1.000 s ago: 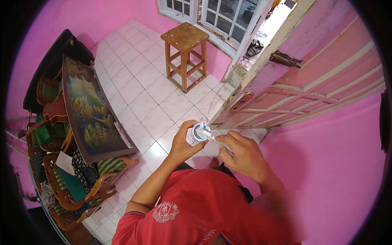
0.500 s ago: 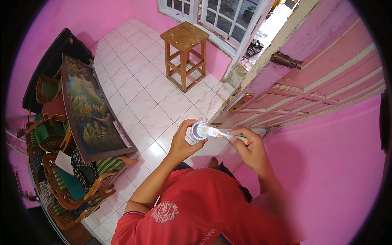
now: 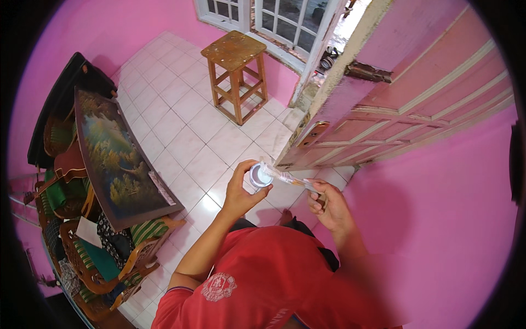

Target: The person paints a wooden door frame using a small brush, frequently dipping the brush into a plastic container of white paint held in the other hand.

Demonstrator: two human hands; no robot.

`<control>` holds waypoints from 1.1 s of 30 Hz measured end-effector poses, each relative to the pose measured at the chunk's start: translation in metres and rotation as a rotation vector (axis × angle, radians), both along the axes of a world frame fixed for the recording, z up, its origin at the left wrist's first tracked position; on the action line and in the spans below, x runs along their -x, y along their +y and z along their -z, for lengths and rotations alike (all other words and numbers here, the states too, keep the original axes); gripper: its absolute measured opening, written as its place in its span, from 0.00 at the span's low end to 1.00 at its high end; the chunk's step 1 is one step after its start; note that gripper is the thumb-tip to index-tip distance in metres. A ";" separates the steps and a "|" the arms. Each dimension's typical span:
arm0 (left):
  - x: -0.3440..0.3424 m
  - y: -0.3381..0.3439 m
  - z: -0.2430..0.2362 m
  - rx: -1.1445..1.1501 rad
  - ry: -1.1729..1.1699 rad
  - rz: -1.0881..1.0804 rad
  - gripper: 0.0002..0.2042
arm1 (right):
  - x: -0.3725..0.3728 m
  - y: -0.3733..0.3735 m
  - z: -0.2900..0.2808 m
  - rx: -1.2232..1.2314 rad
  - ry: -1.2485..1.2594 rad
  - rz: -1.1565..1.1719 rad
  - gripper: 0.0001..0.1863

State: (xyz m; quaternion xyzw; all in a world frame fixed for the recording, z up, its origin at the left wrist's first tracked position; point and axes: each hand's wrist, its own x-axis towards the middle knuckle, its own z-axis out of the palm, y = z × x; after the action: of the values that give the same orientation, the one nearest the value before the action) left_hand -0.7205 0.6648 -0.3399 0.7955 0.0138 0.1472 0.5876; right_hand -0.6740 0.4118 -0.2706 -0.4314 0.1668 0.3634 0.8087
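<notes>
My left hand (image 3: 242, 190) is wrapped round a small round paint can (image 3: 255, 183), its open top facing up and pale paint showing inside. In my right hand (image 3: 332, 206) I grip the handle of a paintbrush (image 3: 287, 177). The brush's whitish, paint-coated bristles rest at the can's right rim, and its handle slants down to the right. Close beyond both hands stands the pink panelled door (image 3: 372, 123), its edge bare and rough with a metal latch plate (image 3: 313, 134).
A paint-spotted wooden stool (image 3: 234, 52) stands ahead on the tiled floor (image 3: 192, 129), near a white-framed window (image 3: 290, 16). Left, a framed landscape painting (image 3: 123, 159) leans against carved chairs (image 3: 137, 257) piled with cloths and a guitar (image 3: 70, 164). A pink wall (image 3: 438, 230) rises on the right.
The paintbrush has turned so its bristles moved from over the can's opening to its right rim. My right hand has shifted slightly down, and the view has tilted a little.
</notes>
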 end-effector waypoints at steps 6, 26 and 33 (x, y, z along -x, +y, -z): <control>0.007 0.003 0.016 0.020 0.003 -0.071 0.32 | 0.006 -0.016 0.033 0.031 0.075 0.155 0.12; 0.028 0.019 0.018 0.032 0.055 -0.135 0.31 | -0.051 0.029 0.189 0.138 0.099 0.374 0.08; 0.029 0.020 0.021 0.047 0.050 -0.129 0.32 | -0.056 0.039 0.174 0.123 0.077 0.428 0.07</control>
State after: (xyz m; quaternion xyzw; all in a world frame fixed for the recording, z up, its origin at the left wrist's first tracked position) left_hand -0.7497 0.6847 -0.3609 0.7823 0.0833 0.1643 0.5950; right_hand -0.6185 0.4510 -0.4447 -0.4206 0.3071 0.1888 0.8326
